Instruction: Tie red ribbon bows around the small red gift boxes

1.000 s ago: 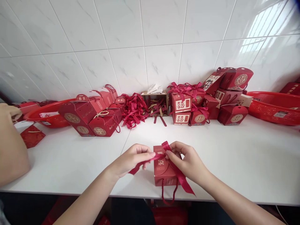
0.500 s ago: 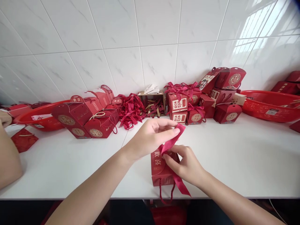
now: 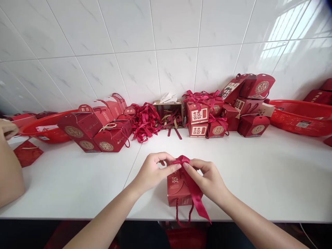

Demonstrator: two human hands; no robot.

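A small red gift box (image 3: 174,190) with a rope handle rests near the table's front edge, its handle hanging over that edge. Dark pink ribbon (image 3: 195,193) lies across the top, and one tail trails down the box's right side. My left hand (image 3: 157,171) pinches the ribbon between thumb and fingers at the top of the box. Close beside it, my right hand (image 3: 207,175) pinches the same ribbon from the right. The thumbs nearly meet over a small loop; the fingertips behind it are partly hidden.
Stacked red boxes (image 3: 85,126) stand left, beside a ribbon pile (image 3: 146,121). A carton (image 3: 183,114) holds strips at the back. Ribboned boxes (image 3: 197,116) and a red basket (image 3: 306,119) are right. Another basket (image 3: 54,131) and another person's arm (image 3: 9,166) are left.
My left hand has come down and toward me, bringing the raised ribbon end down to the top of the box. My right hand stays at the ribbon, now pinching close to the left thumb.
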